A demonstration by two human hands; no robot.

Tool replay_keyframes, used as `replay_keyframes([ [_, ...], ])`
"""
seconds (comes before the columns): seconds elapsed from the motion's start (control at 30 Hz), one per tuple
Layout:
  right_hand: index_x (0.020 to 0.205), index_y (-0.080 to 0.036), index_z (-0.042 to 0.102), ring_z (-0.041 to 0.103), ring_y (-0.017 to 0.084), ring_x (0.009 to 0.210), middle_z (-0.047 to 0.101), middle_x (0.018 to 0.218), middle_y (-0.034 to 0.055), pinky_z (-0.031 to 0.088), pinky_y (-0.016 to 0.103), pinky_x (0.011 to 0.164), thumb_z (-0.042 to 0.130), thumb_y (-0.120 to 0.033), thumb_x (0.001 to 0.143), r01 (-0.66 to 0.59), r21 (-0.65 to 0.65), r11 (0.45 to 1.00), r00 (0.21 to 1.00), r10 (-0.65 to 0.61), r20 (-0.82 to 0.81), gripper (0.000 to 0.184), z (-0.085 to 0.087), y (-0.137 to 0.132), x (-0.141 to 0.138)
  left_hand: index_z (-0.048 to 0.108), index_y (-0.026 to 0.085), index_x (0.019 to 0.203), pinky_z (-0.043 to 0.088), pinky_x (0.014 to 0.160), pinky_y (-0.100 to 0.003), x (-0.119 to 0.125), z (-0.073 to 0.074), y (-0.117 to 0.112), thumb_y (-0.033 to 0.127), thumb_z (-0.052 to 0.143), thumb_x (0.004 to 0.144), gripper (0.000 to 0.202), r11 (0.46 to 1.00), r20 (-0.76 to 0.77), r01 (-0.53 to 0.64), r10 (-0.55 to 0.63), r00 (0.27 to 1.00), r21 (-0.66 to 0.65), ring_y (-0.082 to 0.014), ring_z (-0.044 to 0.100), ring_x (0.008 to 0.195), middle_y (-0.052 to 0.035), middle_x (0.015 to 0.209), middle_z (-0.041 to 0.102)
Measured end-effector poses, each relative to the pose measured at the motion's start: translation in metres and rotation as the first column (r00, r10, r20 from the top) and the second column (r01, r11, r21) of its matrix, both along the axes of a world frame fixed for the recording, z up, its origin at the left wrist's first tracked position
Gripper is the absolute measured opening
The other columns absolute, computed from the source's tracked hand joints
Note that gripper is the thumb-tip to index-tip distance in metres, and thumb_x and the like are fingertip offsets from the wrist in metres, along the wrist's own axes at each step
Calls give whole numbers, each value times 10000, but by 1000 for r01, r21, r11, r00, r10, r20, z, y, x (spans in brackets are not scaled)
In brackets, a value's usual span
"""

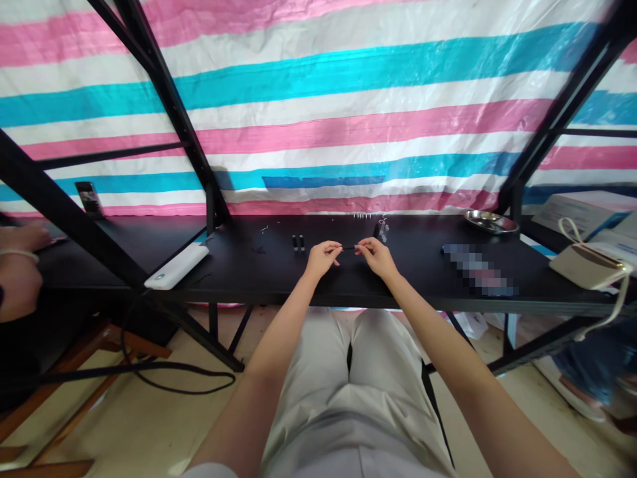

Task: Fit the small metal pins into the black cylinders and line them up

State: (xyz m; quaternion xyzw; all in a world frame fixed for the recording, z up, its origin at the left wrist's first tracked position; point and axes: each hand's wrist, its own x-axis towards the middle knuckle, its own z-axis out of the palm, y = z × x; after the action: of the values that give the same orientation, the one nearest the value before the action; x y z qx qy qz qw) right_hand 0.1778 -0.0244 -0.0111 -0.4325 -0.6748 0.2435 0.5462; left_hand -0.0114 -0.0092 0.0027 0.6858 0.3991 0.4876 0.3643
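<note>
A thin dark rod (349,248) pinched between two hands above the bench (269,275).
Right of the two small black pieces (298,243), the fingers of the left hand (322,257) close on one end of the rod, those of the right hand (377,255) on the other. It looks light and stiff, perhaps slick, best taken near its ends. Left of those pieces, a white case (180,267) bears a round mark (160,277), too small to read.

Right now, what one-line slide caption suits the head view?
Left hand and right hand hold a thin dark piece between them over a black table.
</note>
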Motion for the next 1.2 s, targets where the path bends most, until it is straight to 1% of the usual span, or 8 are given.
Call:
replay_keyframes([
  [0.2, 867, -188, 514, 632, 146, 663, 667, 788, 56, 494, 308, 692, 489, -513, 807, -24, 0, 1000, 1000, 24, -20, 332, 1, -2, -2, 612, 109, 893, 441, 475, -193, 2, 6, -5, 363, 597, 756, 289, 999, 46, 22, -20, 999, -39, -91, 590, 443, -97, 849, 700],
  [0.47, 882, -196, 502, 635, 150, 671, 661, 768, 38, 496, 315, 709, 547, -449, 779, -49, -10, 999, 999, 49, 4, 276, 1, -2, -2, 577, 102, 963, 274, 339, -151, 9, 11, -4, 443, 557, 773, 390, 989, 121, 40, -23, 992, -142, -91, 596, 451, -135, 920, 687],
  [0.57, 868, -199, 506, 650, 160, 691, 676, 781, 46, 497, 315, 714, 521, -415, 801, -40, -16, 999, 999, 41, 25, 226, 2, -3, -3, 555, 112, 1016, 292, 347, -153, 16, 12, -8, 446, 593, 742, 433, 989, 146, 70, -51, 988, -128, -93, 598, 461, -114, 899, 686],
  [0.73, 862, -207, 520, 656, 169, 706, 673, 733, 30, 503, 309, 710, 510, -395, 813, -38, 6, 999, 998, 38, 43, 195, 3, -5, -2, 587, 114, 891, 402, 418, -177, 33, 8, -13, 380, 620, 723, 316, 992, 112, 115, -110, 988, -43, -71, 553, 435, -55, 771, 669],
  [0.87, 879, -202, 545, 655, 169, 716, 676, 742, 32, 509, 314, 719, 494, -384, 824, -62, 20, 998, 996, 61, 60, 197, 3, -4, -3, 590, 116, 781, 412, 427, -195, 40, 8, -14, 369, 574, 759, 254, 999, 51, 42, -41, 998, -13, -64, 505, 396, -38, 680, 643],
  [0.97, 926, -198, 564, 656, 168, 776, 684, 810, 42, 507, 321, 763, 500, -364, 819, -94, 25, 995, 992, 91, 87, 207, 2, -4, -4, 591, 131, 759, 414, 448, -209, 37, 14, -13, 357, 554, 776, 229, 999, -116, -47, 46, 992, -6, -78, 508, 397, -35, 663, 644],
  [1.07, 974, -193, 570, 650, 166, 832, 685, 893, 56, 501, 322, 788, 516, -327, 804, -112, 24, 993, 986, 108, 123, 223, 0, -3, -5, 611, 156, 753, 451, 561, -239, 24, 20, -8, 327, 575, 765, 175, 966, -351, -246, 257, 900, 79, -123, 583, 523, -40, 682, 657],
  [1.2, 945, -196, 594, 640, 164, 805, 679, 879, 51, 497, 317, 759, 513, -299, 795, -66, 31, 997, 979, 59, 193, 198, -1, -3, -6, 646, 191, 827, 464, 702, -306, -6, 25, 3, 329, 564, 775, 169, 868, -583, -456, 477, 658, 195, -222, 633, 796, -84, 812, 674],
])
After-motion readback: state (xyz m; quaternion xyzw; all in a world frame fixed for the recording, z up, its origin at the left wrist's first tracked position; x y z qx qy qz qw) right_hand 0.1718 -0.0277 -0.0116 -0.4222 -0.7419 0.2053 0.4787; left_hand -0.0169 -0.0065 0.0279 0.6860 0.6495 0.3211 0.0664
